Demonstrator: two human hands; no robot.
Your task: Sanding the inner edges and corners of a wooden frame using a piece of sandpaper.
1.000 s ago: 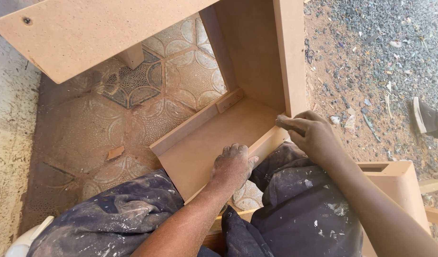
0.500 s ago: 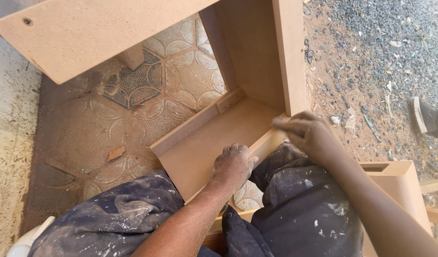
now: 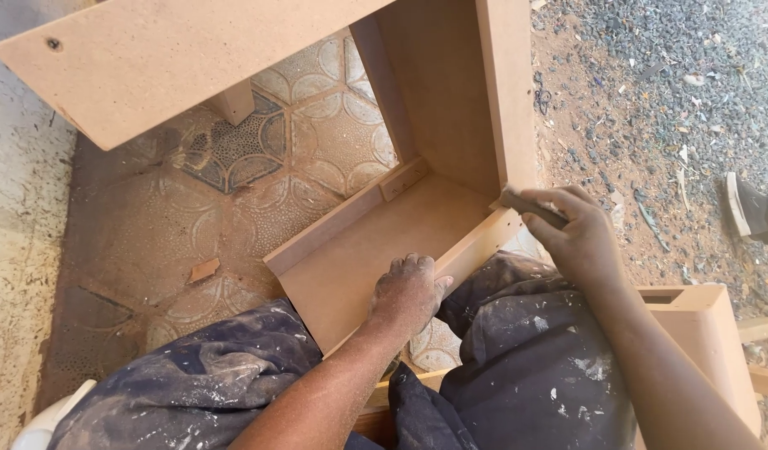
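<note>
Evidently the step in hand is sanding the corner of the box (image 3: 401, 242), an open frame of brown fibreboard that leans across the person's lap, its near panel resting against the paint-flecked trousers (image 3: 526, 367) and its far boards raised over the tiled floor (image 3: 192, 217). The left hand (image 3: 407, 293) lies flat on the near panel's inner face, fingers spread and closed on nothing, pressing the board down to steady it. The right hand (image 3: 572, 237) has its fingers folded round a small sanding block (image 3: 530, 207), whose tip sits at the joint where the near panel meets the upright side board. Pale dust coats both hands and forearms, which fits rubbing work. By my judgement the next move calls for short strokes along that edge with the block kept flush to the joint, while the left hand keeps the panel from rocking. Another wooden piece (image 3: 701, 333) stands just beside the right knee, and a shoe (image 3: 747, 208) shows at the gravel's far right.
</note>
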